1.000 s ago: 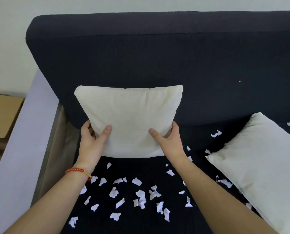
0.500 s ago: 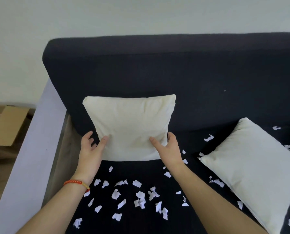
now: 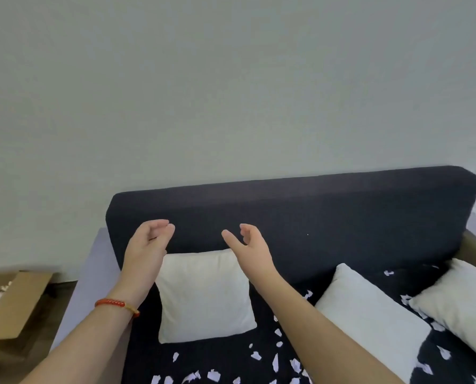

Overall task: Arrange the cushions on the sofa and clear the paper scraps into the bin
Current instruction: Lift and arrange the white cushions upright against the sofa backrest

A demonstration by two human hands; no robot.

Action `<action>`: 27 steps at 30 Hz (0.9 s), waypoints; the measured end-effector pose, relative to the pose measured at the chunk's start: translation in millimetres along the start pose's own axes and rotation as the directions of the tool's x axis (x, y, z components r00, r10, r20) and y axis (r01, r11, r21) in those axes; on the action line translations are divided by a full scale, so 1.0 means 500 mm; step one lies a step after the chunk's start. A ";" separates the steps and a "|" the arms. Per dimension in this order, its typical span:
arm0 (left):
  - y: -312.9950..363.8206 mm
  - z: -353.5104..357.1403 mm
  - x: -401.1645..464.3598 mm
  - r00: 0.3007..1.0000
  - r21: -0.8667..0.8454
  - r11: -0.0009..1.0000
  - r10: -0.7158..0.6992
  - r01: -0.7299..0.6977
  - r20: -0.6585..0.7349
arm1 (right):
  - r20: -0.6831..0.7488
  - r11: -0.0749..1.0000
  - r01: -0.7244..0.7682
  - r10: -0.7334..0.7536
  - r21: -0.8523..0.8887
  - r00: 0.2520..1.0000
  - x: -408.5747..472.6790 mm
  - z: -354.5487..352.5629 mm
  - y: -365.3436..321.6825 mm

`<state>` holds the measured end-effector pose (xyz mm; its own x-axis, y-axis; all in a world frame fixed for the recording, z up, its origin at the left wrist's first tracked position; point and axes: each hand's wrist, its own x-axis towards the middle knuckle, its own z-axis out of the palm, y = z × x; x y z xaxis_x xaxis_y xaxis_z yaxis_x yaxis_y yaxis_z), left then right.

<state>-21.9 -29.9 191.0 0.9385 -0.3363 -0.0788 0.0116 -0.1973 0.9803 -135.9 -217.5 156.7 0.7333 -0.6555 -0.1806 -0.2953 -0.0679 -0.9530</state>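
- Both hands have let go of the square cream fabric cushion (image 3: 203, 295) and lifted clear of it; the left hand (image 3: 145, 248) and right hand (image 3: 249, 245) now hover empty, palms facing each other, fingers loosely curved.
- That cushion stands upright below and between the hands, leaning on the backrest of the dark navy fabric sofa (image 3: 314, 217), flat face toward the camera, no clear long axis.
- Right of the right hand, a second cream cushion (image 3: 369, 317) lies flat on the seat, its length running diagonally; a third cream cushion (image 3: 464, 300) lies just beyond it.
- White torn paper scraps (image 3: 275, 361) litter the seat beneath the forearms.
- Left of the left hand sit a grey armrest (image 3: 93, 273) and a brown cardboard box (image 3: 18, 306) on the floor; a plain pale wall (image 3: 231, 92) rises behind.
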 end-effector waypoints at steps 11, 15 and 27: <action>0.262 -0.073 -0.138 0.983 0.023 0.997 0.075 -0.080 0.169 | -0.002 0.988 0.155 -0.155 0.012 0.988 -0.191 -0.070 -0.197; 0.272 -0.084 -0.180 0.981 0.030 0.996 0.081 -0.087 0.179 | 0.020 0.988 0.157 -0.157 -0.006 0.987 -0.243 -0.081 -0.194; 0.173 -0.078 -0.285 0.995 0.101 0.994 -0.042 0.034 0.086 | 0.163 0.996 0.071 -0.061 -0.058 0.985 -0.275 -0.093 -0.096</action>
<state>-141.3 36.7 294.2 0.9041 -0.4053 -0.1354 0.0083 -0.3002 0.9538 -251.1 -159.0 238.4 0.8400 -0.5187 -0.1594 -0.2775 -0.1582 -0.9476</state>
